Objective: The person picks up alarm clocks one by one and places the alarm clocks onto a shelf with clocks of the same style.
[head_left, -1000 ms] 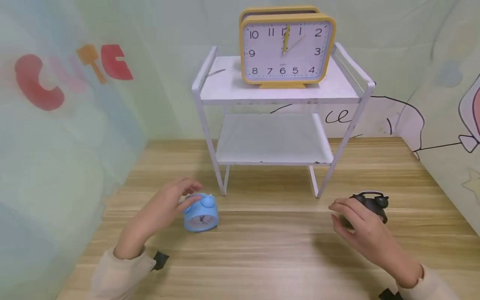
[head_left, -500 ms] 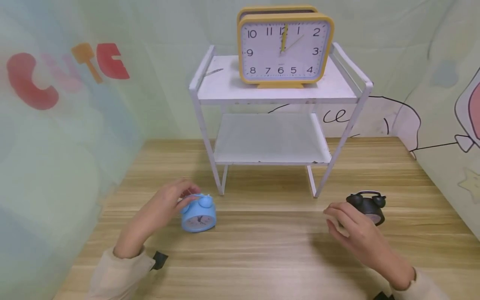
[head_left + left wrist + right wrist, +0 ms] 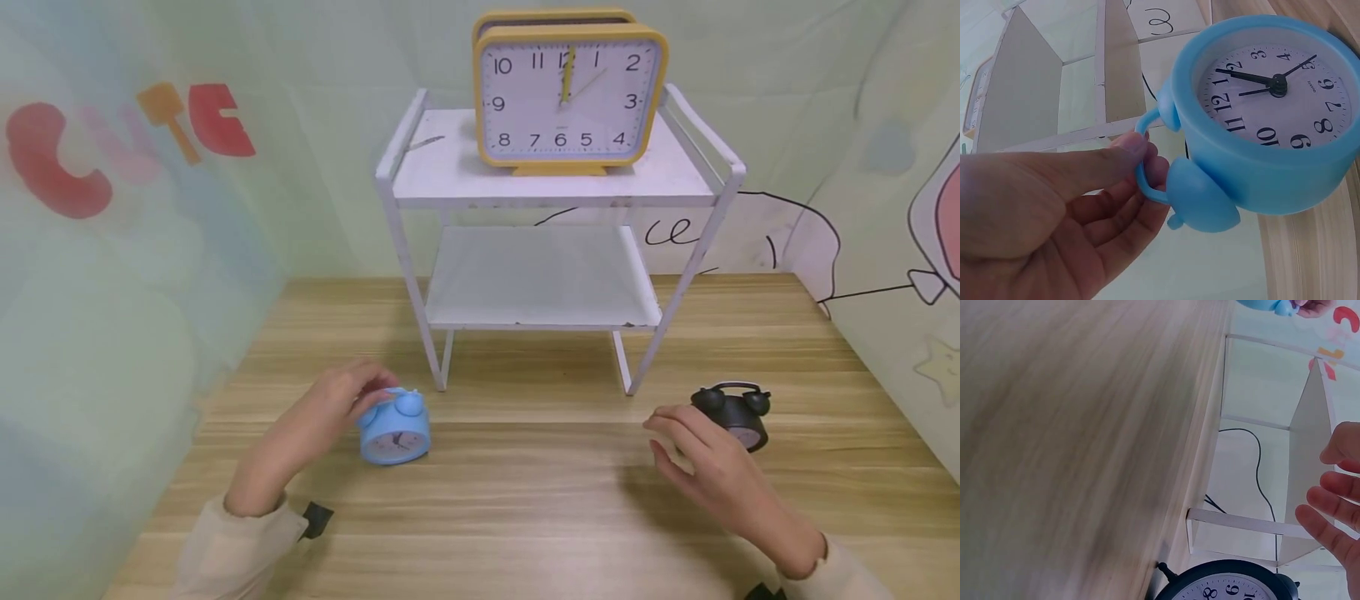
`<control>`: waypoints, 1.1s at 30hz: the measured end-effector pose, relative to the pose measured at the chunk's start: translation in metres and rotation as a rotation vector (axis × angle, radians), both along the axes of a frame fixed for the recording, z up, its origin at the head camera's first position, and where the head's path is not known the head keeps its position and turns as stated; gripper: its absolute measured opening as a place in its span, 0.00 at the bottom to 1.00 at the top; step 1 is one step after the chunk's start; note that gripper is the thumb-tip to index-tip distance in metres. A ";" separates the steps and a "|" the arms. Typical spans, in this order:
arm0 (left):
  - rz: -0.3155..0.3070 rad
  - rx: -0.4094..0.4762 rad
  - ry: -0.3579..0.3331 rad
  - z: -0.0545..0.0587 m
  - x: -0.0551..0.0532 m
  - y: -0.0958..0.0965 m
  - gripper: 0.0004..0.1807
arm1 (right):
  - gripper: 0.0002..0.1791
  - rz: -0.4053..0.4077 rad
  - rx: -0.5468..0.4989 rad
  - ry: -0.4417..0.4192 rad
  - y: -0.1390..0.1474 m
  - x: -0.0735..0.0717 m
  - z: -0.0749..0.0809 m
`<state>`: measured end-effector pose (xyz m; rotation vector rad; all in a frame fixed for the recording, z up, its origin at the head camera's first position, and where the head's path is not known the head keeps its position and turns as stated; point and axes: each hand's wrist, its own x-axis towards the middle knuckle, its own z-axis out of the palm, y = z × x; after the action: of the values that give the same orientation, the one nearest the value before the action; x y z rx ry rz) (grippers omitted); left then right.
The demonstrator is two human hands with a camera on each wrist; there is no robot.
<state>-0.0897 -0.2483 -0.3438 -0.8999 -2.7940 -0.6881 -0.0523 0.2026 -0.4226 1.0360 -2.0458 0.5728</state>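
My left hand (image 3: 333, 408) pinches the top handle of a light blue twin-bell alarm clock (image 3: 395, 444) on the left of the table. In the left wrist view, thumb and fingers (image 3: 1132, 145) meet around the handle, and the clock's white dial (image 3: 1272, 94) faces the camera. Over at the right, my right hand (image 3: 716, 471) hovers with relaxed, slightly bent fingers and nothing in them. Just behind it stands a black twin-bell alarm clock (image 3: 750, 417), its dial partly covered by the hand in the head view.
A white two-tier metal rack (image 3: 547, 275) stands at the back middle of the wooden table (image 3: 525, 492). On its top shelf sits a large yellow-framed clock (image 3: 570, 104), with a second yellow frame behind it. Printed cloth walls (image 3: 150, 292) enclose the table.
The head view has shifted slightly. My left fingers have drawn in on the blue clock's handle. My right hand has moved a little left, so more of the black clock shows.
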 end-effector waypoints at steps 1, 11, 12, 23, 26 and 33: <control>0.000 -0.002 0.002 0.000 0.000 0.000 0.04 | 0.19 0.002 0.001 0.000 0.000 0.000 0.000; -0.008 0.002 0.052 0.000 0.002 0.003 0.04 | 0.17 0.005 0.021 -0.031 0.001 -0.003 -0.002; -0.013 0.006 0.064 0.000 0.003 0.003 0.04 | 0.17 0.005 0.022 -0.033 0.001 -0.003 -0.002; -0.071 0.004 0.132 0.015 0.012 0.016 0.04 | 0.17 0.020 0.012 0.010 -0.003 -0.005 -0.001; -0.095 0.009 0.169 0.019 0.014 0.021 0.05 | 0.17 0.026 0.007 0.023 -0.006 -0.006 -0.001; -0.183 0.052 0.249 0.026 0.016 0.034 0.08 | 0.18 0.050 0.007 0.025 -0.012 -0.008 -0.003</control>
<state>-0.0732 -0.2145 -0.3179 -1.1542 -2.4874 -0.6209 -0.0599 0.1903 -0.4261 1.0956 -2.0064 0.5757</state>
